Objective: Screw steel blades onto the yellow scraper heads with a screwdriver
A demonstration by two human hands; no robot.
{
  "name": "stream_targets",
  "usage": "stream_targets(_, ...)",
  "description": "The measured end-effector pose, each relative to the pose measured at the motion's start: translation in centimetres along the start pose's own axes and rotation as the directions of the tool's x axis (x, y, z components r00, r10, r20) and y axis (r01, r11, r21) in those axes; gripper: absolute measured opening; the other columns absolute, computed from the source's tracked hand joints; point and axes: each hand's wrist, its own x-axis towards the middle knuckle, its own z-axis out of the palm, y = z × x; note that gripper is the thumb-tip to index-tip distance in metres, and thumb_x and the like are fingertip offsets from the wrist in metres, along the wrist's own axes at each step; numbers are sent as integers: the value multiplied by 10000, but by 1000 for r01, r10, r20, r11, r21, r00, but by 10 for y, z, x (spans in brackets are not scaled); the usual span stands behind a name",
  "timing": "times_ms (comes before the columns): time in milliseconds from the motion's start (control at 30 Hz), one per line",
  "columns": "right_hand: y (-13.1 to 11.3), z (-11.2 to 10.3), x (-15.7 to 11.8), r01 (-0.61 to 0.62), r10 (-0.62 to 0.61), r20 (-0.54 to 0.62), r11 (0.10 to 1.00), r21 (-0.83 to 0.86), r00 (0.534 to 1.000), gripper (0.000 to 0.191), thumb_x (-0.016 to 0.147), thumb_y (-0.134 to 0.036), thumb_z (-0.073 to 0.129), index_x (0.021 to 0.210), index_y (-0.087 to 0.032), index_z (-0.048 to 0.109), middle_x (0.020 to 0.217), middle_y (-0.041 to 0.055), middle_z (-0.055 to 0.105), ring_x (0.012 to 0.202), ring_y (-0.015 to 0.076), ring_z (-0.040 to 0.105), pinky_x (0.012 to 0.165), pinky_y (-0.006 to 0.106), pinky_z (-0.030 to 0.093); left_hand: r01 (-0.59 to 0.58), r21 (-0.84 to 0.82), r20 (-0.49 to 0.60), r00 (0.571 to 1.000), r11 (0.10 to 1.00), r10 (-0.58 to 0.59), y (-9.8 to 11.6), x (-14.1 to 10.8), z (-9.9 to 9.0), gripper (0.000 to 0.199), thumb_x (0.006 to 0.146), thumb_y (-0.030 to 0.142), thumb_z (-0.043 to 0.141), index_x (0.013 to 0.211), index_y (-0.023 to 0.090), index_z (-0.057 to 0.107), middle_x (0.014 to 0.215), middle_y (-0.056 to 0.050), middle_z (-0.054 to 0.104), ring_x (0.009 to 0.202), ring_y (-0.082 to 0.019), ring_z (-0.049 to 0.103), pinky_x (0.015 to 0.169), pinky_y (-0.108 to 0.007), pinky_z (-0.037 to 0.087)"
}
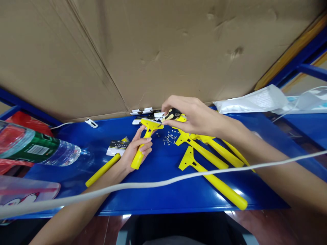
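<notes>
My left hand [139, 148] is closed around the handle of a yellow scraper [138, 159], its head tilted up and away from me. In my right hand [190, 114] is a stubby black-and-yellow screwdriver [174, 114], gripped from above. Its shaft points left, at the right end of the scraper's head; whether it sits in a screw is too small to tell. Below my right hand, small loose screws and nuts [169, 137] lie scattered on the blue table [158, 190]. Several more yellow scrapers [214, 180] lie to the right, some partly hidden under my right forearm.
A white cable [153, 185] crosses in front of both forearms. At left are a plastic bottle [41, 146], a yellow handle [102, 170] and a black-and-white packet [116, 148]. Black-and-white packets [141, 111] lie against the cardboard wall [163, 54]; a white plastic bag [247, 99] is back right.
</notes>
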Motion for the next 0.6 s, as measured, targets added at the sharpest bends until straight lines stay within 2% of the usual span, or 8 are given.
stream_targets(100, 0, -1, -1, -6, 6, 30, 1000, 16, 1000, 345, 993, -248, 682, 1326, -222, 601, 1266, 102, 707, 1106, 268, 676, 964, 424, 534, -3, -7, 7, 1000, 1000, 3, 1, -1, 0, 780, 850, -53, 715, 1495, 364, 579, 1266, -54, 731, 454, 26, 423, 430, -125, 380)
stream_targets(167, 0, -2, -2, -3, 3, 42, 1000, 16, 999, 326, 998, -222, 664, 1318, -216, 604, 1278, 104, 710, 1119, 265, 681, 979, 419, 536, -15, -8, 2, 1000, 1000, 15, 2, -1, 1, 782, 857, -56, 705, 1499, 372, 576, 1261, -50, 731, 453, 26, 420, 430, -124, 379)
stream_targets(267, 0, -2, -3, -3, 3, 1, 1000, -30, 1000, 292, 1016, -243, 656, 1302, -201, 612, 1260, 109, 720, 1117, 269, 691, 970, 415, 541, -31, -5, -3, 1000, 1000, 31, 4, -2, 2, 795, 859, -58, 695, 1505, 389, 574, 1214, -30, 735, 450, 25, 417, 428, -122, 375)
stream_targets(433, -2, -2, -2, 19, -19, -23, 999, -29, 1000, 400, 1007, -268, 672, 1390, -208, 578, 1312, 128, 698, 1157, 288, 688, 981, 445, 556, -31, 1, 10, 999, 1000, 31, 5, -2, 2, 799, 865, -54, 691, 1518, 388, 564, 1235, -32, 732, 453, 27, 424, 430, -119, 380)
stream_targets(600, -2, -2, -1, 36, -37, -77, 999, -14, 996, 241, 1054, -279, 617, 1285, -215, 633, 1189, 98, 741, 1062, 263, 710, 937, 421, 558, -29, 0, 43, 999, 1000, 29, 5, -3, 2, 780, 876, -51, 682, 1505, 396, 567, 1345, -49, 716, 448, 36, 415, 429, -117, 384)
